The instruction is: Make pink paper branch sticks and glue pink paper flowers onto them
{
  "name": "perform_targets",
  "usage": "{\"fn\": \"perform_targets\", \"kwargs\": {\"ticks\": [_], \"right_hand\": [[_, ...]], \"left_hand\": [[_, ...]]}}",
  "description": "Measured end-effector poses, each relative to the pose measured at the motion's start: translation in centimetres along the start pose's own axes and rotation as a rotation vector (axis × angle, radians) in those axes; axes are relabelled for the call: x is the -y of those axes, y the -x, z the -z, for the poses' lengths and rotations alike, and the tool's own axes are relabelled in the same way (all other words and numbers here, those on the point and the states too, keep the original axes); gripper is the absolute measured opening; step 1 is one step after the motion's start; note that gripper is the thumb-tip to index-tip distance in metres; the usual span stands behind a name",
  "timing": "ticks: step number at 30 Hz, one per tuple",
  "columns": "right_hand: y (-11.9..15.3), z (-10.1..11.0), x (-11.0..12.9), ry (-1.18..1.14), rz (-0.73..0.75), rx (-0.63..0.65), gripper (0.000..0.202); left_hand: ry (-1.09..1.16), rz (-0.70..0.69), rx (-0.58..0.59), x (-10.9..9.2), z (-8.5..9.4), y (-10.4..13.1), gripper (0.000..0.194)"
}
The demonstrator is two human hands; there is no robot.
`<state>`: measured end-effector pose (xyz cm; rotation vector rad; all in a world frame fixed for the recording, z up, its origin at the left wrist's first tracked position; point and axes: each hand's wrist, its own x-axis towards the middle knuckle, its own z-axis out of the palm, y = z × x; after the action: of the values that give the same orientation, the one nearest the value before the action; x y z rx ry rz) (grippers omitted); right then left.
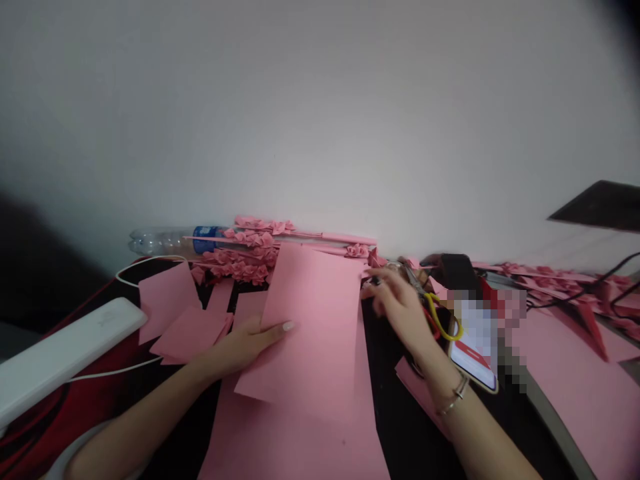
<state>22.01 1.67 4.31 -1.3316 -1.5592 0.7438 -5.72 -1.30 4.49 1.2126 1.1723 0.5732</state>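
My left hand (257, 340) grips a pink paper sheet (315, 313) by its left edge, thumb on top and the other fingers hidden beneath. The sheet is raised and tilted above a larger pink sheet (300, 447) lying on the dark table. Beside the held sheet's upper right edge is my right hand (397, 303), its fingers spread and slightly bent, with nothing visible in them. Whether its fingertips touch the paper, I cannot tell. Scissors (445, 320) with yellow and red handles lie just right of that hand, partly hidden by it.
Folded pink paper flowers (245, 267) line the wall, near a plastic bottle (165, 240). Smaller pink papers (193, 330) and a white power strip-like bar (75, 353) with a cable lie left. A phone (475, 360) and more pink sheets (575, 393) are on the right.
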Motion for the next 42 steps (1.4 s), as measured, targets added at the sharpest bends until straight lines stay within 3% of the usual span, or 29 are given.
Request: {"fn": "perform_targets", "kwargs": {"ticks": [2, 4, 8, 13, 16, 19, 21, 25, 34, 38, 42], "right_hand": [[0.6, -1.8, 0.6, -0.125, -0.102, 0.175, 0.019], [1.0, -2.6, 0.8, -0.201, -0.189, 0.229, 0.023], [1.2, -2.3, 0.5, -0.270, -0.277, 0.350, 0.028], [1.8, -1.8, -0.2, -0.181, -0.305, 0.558, 0.023], [2.3, -2.2, -0.6, -0.051, -0.193, 0.473, 0.027], [3.0, -2.6, -0.9, 0.190, -0.040, 0.292, 0.055], [3.4, -2.8, -0.9, 0.338, 0.074, 0.266, 0.063], [4.2, -3.4, -0.8, 0.532, 0.264, 0.257, 0.053], [4.5, -4.4, -0.2, 0.840, 0.443, 0.173, 0.050], [4.6, -4.5, -0.6, 0.873, 0.506, 0.125, 0.044], [4.6, -4.3, -1.0, 0.759, 0.617, 0.048, 0.028]], "left_hand": [[-0.022, 0.001, 0.033, 0.1, 0.1, 0.0, 0.033], [-0.002, -0.035, 0.056, 0.2, 0.2, -0.1, 0.032], [0.072, -0.208, 0.010, 0.4, 0.2, -0.7, 0.038], [-0.084, -0.243, -0.112, 1.3, 0.5, -1.6, 0.052], [-0.280, -0.329, -0.199, 2.5, 1.1, -2.4, 0.054], [-0.380, -0.367, -0.220, 3.4, 1.6, -3.0, 0.047], [-0.428, -0.389, -0.208, 3.6, 1.7, -3.2, 0.040], [-0.470, -0.429, -0.197, 3.4, 1.7, -3.1, 0.036], [-0.527, -0.469, -0.188, 3.1, 1.6, -2.8, 0.036], [-0.532, -0.487, -0.187, 3.1, 1.6, -2.9, 0.037], [-0.529, -0.454, -0.211, 3.5, 1.6, -3.1, 0.038]]}}
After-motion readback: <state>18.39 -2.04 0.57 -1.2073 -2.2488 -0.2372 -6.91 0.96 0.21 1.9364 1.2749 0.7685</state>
